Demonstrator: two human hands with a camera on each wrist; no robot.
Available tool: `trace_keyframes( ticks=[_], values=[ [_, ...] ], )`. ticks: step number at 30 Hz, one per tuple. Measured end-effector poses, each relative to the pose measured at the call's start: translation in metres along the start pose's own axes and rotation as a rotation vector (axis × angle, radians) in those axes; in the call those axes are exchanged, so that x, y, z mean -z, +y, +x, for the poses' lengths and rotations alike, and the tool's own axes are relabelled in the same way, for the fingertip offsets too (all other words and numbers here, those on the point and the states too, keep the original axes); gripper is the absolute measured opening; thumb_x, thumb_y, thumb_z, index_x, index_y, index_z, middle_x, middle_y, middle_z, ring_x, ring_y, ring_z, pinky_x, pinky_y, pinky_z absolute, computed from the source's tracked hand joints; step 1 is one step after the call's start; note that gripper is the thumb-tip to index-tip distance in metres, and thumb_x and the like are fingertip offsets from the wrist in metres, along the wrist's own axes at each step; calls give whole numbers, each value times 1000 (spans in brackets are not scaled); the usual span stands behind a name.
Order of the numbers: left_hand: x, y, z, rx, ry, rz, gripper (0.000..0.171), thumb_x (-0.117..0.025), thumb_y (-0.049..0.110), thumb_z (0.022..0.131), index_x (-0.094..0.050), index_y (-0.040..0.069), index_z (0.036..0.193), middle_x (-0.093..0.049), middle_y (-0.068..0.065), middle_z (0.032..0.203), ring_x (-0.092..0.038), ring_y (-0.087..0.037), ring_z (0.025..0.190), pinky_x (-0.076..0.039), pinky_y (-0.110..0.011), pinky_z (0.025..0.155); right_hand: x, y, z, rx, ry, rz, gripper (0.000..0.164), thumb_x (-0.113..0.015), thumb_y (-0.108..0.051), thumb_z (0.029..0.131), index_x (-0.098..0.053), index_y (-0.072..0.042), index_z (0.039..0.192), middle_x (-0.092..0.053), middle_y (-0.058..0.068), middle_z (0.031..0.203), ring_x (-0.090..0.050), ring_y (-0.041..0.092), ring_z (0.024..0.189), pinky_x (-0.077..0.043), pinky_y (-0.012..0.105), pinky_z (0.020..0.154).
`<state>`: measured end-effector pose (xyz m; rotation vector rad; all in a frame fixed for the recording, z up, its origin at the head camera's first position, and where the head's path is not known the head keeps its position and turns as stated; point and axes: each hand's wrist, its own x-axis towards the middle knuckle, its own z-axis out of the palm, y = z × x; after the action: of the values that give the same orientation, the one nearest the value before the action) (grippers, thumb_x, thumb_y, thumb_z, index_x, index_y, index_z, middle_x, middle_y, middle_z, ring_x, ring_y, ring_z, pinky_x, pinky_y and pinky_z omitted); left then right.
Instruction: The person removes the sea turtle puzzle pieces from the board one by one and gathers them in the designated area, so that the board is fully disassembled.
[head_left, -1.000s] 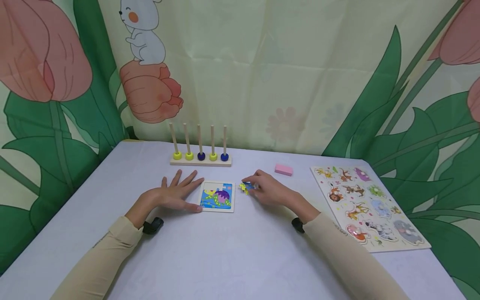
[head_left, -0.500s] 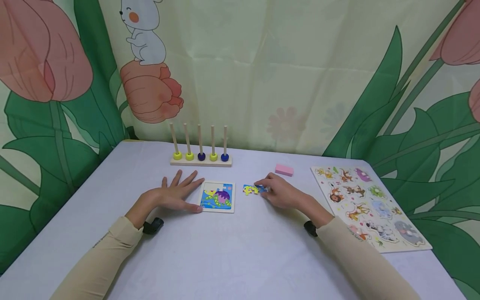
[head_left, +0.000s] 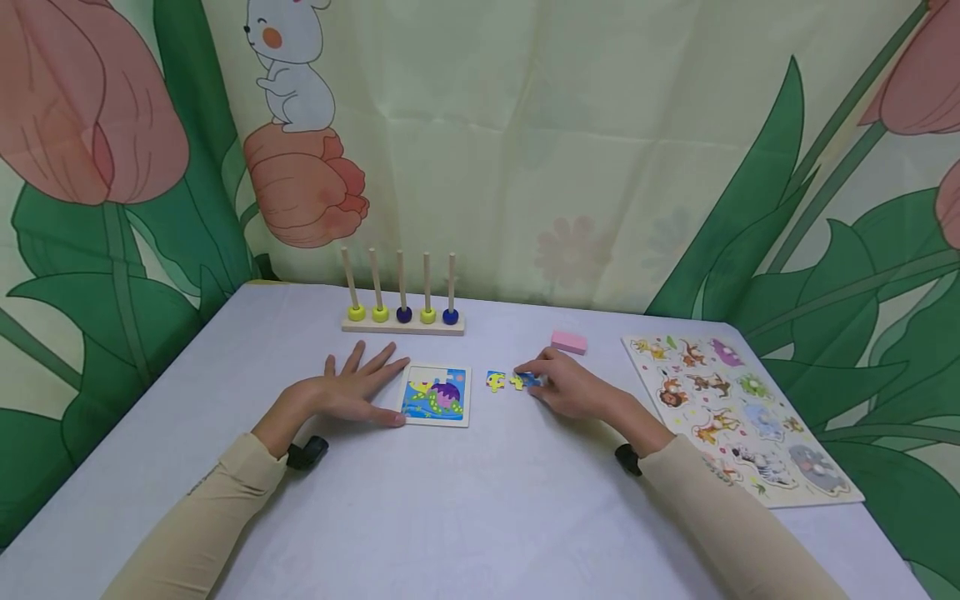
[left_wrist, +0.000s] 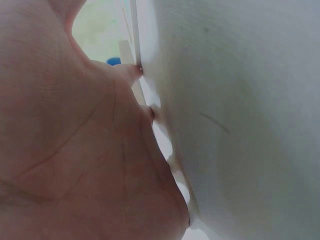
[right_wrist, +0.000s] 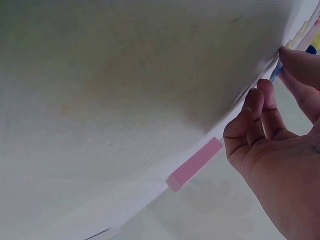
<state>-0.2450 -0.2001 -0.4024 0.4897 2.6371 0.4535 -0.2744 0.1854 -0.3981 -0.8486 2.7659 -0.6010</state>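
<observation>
My left hand (head_left: 348, 390) lies with fingers spread on the table, its thumb and index finger at the left edge of a small framed jigsaw puzzle (head_left: 433, 397). A purple-shelled turtle is pictured there, and a pale bare patch shows at its top left. To the right of the frame, a yellow and blue puzzle piece (head_left: 496, 382) lies loose on the table. Just beside it my right hand (head_left: 562, 383) pinches a second puzzle piece (head_left: 517, 382), blue and yellow, partly hidden by the fingers. In the right wrist view only a blue sliver of it shows.
Behind the left hand stands a wooden peg stand (head_left: 403, 327) with yellow and dark blue beads. A pink block (head_left: 568, 342) lies beyond the right hand. At the right, an animal peg board (head_left: 731, 417) lies partly behind the right sleeve. A printed curtain closes off the back.
The right hand has moved a little to the right with its piece. A gap now shows between the two pieces that earlier looked joined. My left hand stays in place.
</observation>
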Motion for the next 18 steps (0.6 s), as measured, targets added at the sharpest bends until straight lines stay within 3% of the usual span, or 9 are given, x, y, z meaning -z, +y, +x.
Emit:
trace_keyframes(
  ticks=[10, 18],
  values=[
    [-2, -3, 2, 9, -1, 22, 111, -65, 77, 87, -18, 22, 171, 6, -15, 181, 18, -59, 160, 13, -89, 114, 0, -1, 2, -33, -19, 2, 39, -69, -13, 103, -69, -17, 142, -60, 8, 117, -51, 18, 103, -45, 28, 84],
    [-1, -1, 1, 10, -6, 5, 117, -64, 85, 82, -18, 26, 171, 7, -12, 181, 21, -57, 160, 18, -87, 114, 0, -1, 3, -55, -32, 4, 40, -69, -13, 103, -69, -20, 142, -58, 7, 116, -49, 18, 101, -45, 28, 82]
  ],
)
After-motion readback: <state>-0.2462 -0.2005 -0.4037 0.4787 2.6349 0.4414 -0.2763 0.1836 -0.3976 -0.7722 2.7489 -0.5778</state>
